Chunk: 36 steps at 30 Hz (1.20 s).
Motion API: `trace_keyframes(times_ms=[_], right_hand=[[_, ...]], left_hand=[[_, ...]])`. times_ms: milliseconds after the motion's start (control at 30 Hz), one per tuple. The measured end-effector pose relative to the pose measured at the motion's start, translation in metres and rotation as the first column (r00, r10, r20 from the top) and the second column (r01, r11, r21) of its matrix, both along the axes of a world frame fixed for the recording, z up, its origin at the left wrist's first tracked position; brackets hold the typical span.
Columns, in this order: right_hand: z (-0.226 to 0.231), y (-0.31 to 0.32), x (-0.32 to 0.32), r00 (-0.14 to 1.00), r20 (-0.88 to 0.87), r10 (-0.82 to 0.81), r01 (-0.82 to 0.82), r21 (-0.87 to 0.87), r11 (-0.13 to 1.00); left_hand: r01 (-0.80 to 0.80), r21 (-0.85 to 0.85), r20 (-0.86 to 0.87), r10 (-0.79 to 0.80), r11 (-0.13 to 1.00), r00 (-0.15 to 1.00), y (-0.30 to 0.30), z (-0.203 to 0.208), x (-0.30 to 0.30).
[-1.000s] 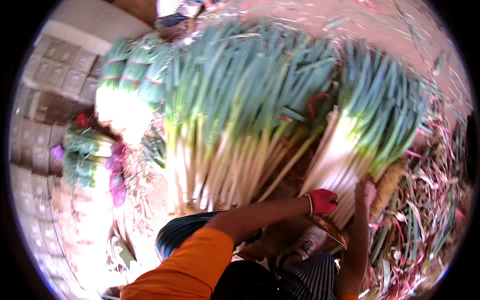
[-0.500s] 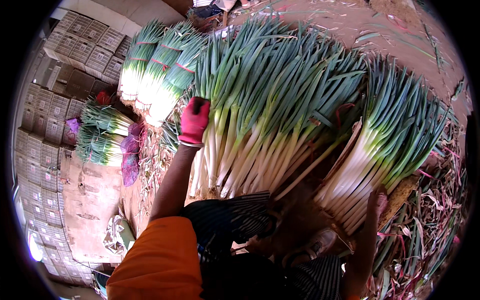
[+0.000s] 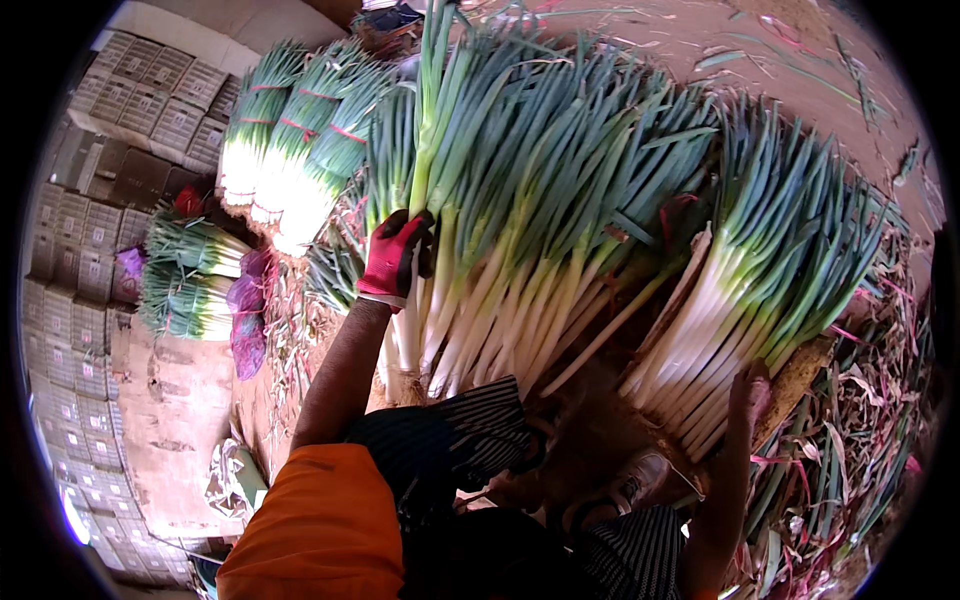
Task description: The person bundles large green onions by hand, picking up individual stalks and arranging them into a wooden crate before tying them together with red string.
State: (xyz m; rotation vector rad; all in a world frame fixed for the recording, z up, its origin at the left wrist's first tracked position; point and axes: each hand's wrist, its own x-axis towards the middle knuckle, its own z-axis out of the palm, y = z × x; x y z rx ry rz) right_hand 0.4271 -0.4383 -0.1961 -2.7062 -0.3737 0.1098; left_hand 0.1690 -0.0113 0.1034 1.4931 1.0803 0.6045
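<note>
My left hand, in a red and black glove, is closed around a tall green onion at the left end of a wide pile of green onions. The held onion stands out over the leaves, its white stem hanging below my fist. My bare right hand lies against the right side of a second, smaller heap of green onions, next to a brownish board. Its fingers are too dark and hidden to show whether they grip.
Tied bundles of green onions stand at the far left, with smaller bundles nearer. Stacked crates line the left side. Trimmed leaves litter the right. My shoe stands between the piles.
My left hand has closed around one green onion, which now rises above the pile's left end. My right hand stays beside the smaller heap. The view has shifted slightly.
</note>
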Motion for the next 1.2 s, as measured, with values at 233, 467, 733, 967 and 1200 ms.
trace_keyframes(times_ms=[233,467,733,967,1200], right_hand=[[0.019,-0.001,0.0,0.999,0.007,-0.039,0.036,0.263,0.964],[0.136,0.051,-0.003,0.877,-0.383,0.291,0.272,0.893,0.358],[0.143,0.035,0.025,0.911,-0.314,0.268,0.329,0.944,-0.01],[0.172,0.004,0.076,0.975,-0.149,-0.162,0.185,0.953,0.239],[0.147,-0.013,0.101,0.885,0.259,-0.387,0.071,0.747,0.661]], left_hand=[[0.327,-0.279,0.137,-0.3,0.903,0.944,-0.08,-0.018,0.111],[0.567,-0.369,0.128,-0.564,0.736,0.815,-0.191,-0.08,0.164],[0.723,-0.374,0.206,-0.708,0.581,0.675,-0.297,-0.14,0.158],[0.887,0.027,-0.033,-0.886,0.462,0.462,-0.331,-0.158,0.137],[0.893,0.047,-0.169,-0.878,0.447,0.448,-0.359,-0.194,0.141]])
